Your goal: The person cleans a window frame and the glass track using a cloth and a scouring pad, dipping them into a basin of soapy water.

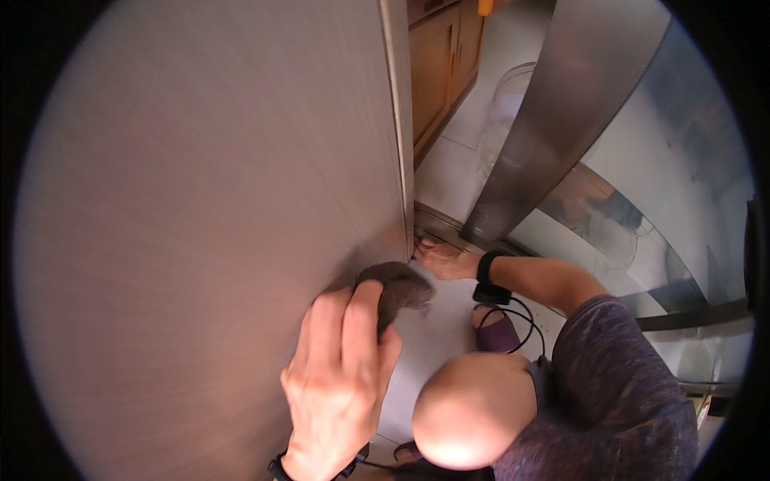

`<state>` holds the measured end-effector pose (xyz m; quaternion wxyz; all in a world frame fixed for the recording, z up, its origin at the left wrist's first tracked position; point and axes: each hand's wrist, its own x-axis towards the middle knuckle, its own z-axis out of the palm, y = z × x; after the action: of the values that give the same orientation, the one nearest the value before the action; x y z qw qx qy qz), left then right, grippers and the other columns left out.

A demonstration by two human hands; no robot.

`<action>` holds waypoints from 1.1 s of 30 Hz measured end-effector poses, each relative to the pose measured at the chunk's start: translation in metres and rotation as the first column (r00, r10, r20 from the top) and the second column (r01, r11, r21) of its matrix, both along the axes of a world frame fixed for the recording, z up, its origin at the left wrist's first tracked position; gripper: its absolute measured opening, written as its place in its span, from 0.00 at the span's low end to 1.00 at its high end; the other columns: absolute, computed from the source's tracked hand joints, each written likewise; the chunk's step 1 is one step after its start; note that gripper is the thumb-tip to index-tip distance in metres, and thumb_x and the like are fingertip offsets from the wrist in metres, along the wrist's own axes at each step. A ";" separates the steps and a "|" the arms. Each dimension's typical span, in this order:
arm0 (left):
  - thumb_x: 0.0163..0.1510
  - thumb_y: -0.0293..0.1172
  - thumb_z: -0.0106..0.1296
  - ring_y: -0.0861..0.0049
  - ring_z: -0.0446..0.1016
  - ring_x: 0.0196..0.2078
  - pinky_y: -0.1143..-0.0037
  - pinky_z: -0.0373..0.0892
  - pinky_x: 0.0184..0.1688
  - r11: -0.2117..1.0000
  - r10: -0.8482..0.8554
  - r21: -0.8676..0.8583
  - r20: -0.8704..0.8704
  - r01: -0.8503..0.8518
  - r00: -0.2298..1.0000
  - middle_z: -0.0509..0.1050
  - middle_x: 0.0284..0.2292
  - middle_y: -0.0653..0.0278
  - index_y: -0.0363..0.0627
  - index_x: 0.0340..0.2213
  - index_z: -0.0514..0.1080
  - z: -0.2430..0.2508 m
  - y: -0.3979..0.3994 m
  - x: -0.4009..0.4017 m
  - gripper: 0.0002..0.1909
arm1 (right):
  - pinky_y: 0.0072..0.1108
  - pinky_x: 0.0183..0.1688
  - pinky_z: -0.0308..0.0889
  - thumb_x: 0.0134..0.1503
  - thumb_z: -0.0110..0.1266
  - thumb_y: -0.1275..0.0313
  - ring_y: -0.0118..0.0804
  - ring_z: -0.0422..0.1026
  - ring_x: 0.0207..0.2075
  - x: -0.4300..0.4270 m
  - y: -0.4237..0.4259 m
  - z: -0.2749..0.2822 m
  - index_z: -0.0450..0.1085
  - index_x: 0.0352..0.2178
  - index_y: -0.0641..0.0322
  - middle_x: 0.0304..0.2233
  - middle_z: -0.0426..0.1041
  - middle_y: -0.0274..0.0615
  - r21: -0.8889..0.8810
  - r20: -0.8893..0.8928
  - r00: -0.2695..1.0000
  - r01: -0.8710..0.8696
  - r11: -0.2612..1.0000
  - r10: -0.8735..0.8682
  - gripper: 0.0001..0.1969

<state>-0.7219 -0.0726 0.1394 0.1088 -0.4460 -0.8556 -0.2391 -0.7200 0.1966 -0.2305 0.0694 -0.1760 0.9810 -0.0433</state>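
A large brushed grey door or panel [210, 198] fills the left side of the view. My left hand [337, 373] comes up from the bottom, its fingers bent over a bunched dark grey-brown cloth [403, 291] that lies against the panel near its lower end. Low down, my right hand [448, 260] reaches in from the right, with its fingertips at the panel's lower corner beside the floor track. Those fingertips are partly hidden, so whether they grip the edge is unclear. A black strap with a small box and cable is on the right wrist.
Right of the panel stands a wide metal-framed glass door [541, 120]. Wooden cabinets [433, 84] and a clear rounded container [511, 102] are beyond the floor track [442, 221]. A black cable [532, 324] loops near my purple slipper [498, 333] on the tiled floor. My bare knee is at bottom centre.
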 end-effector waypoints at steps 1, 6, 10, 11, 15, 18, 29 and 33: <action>0.44 0.22 0.58 0.65 0.74 0.33 0.70 0.75 0.29 1.000 -0.003 0.017 -0.074 0.005 0.997 0.71 0.37 0.59 0.40 0.42 0.71 -0.019 0.001 0.000 0.20 | 0.32 0.57 0.61 0.52 0.47 0.73 0.48 0.64 0.55 0.002 -0.010 -0.014 0.59 0.55 0.75 0.53 0.66 0.56 -0.021 -0.004 1.000 0.031 0.999 -0.031 0.28; 0.40 0.19 0.57 0.59 0.75 0.34 0.66 0.75 0.34 0.996 0.076 -0.026 -0.273 -0.086 0.959 0.74 0.33 0.55 0.38 0.37 0.75 -0.068 0.018 0.015 0.18 | 0.34 0.57 0.59 0.54 0.49 0.69 0.46 0.62 0.58 -0.050 0.012 -0.049 0.58 0.58 0.70 0.57 0.62 0.50 -0.071 0.006 0.997 0.071 0.995 -0.071 0.29; 0.52 0.28 0.58 0.69 0.74 0.34 0.73 0.73 0.38 0.971 0.015 -0.204 -0.459 -0.122 0.888 0.76 0.34 0.59 0.41 0.45 0.76 -0.003 0.054 -0.010 0.17 | 0.36 0.57 0.58 0.56 0.50 0.66 0.44 0.60 0.59 -0.181 -0.003 -0.026 0.57 0.59 0.65 0.61 0.60 0.46 -0.118 -0.067 0.994 0.076 0.990 -0.084 0.30; 0.51 0.29 0.59 0.70 0.74 0.32 0.72 0.73 0.36 0.954 0.002 -0.264 -0.469 -0.143 0.883 0.76 0.34 0.62 0.42 0.42 0.77 0.000 0.062 -0.011 0.15 | 0.37 0.57 0.57 0.57 0.50 0.66 0.44 0.59 0.60 -0.208 -0.004 -0.031 0.57 0.60 0.64 0.62 0.59 0.45 -0.107 -0.085 0.992 0.085 0.991 -0.094 0.30; 0.53 0.32 0.57 0.75 0.72 0.30 0.75 0.69 0.31 0.906 -0.043 -0.392 -0.465 -0.162 0.884 0.76 0.32 0.68 0.45 0.39 0.78 0.008 0.088 -0.032 0.11 | 0.39 0.57 0.57 0.60 0.46 0.67 0.47 0.61 0.58 -0.288 0.007 -0.032 0.65 0.54 0.66 0.56 0.66 0.49 0.034 -0.189 0.979 0.087 0.996 -0.079 0.22; 0.53 0.32 0.57 0.76 0.72 0.30 0.75 0.68 0.31 0.889 -0.090 -0.442 -0.423 -0.118 0.902 0.76 0.33 0.69 0.45 0.39 0.78 0.020 0.012 -0.036 0.12 | 0.44 0.59 0.55 0.62 0.42 0.69 0.51 0.62 0.57 -0.312 -0.086 -0.005 0.68 0.53 0.66 0.53 0.68 0.52 -0.182 0.086 0.980 0.194 0.964 -0.181 0.20; 0.51 0.32 0.58 0.78 0.71 0.31 0.76 0.65 0.30 0.856 -0.109 -0.509 -0.349 -0.091 0.931 0.76 0.34 0.69 0.45 0.41 0.77 0.044 -0.053 -0.064 0.15 | 0.35 0.56 0.61 0.59 0.47 0.69 0.49 0.67 0.52 -0.430 -0.164 0.049 0.68 0.49 0.69 0.50 0.70 0.52 -0.112 -0.257 0.949 0.157 0.981 -0.181 0.18; 0.50 0.32 0.58 0.78 0.70 0.31 0.77 0.64 0.30 0.875 -0.126 -0.482 -0.337 -0.056 0.933 0.76 0.35 0.69 0.46 0.42 0.77 0.051 -0.061 -0.069 0.16 | 0.38 0.59 0.57 0.59 0.46 0.70 0.49 0.64 0.56 -0.454 -0.151 0.046 0.64 0.54 0.67 0.56 0.66 0.49 -0.151 0.048 0.987 0.162 0.975 -0.156 0.22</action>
<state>-0.7905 -0.1338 0.1903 0.1432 -0.5104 -0.8454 0.0655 -1.1737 0.0457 -0.1848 0.0693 -0.1010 0.9842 -0.1277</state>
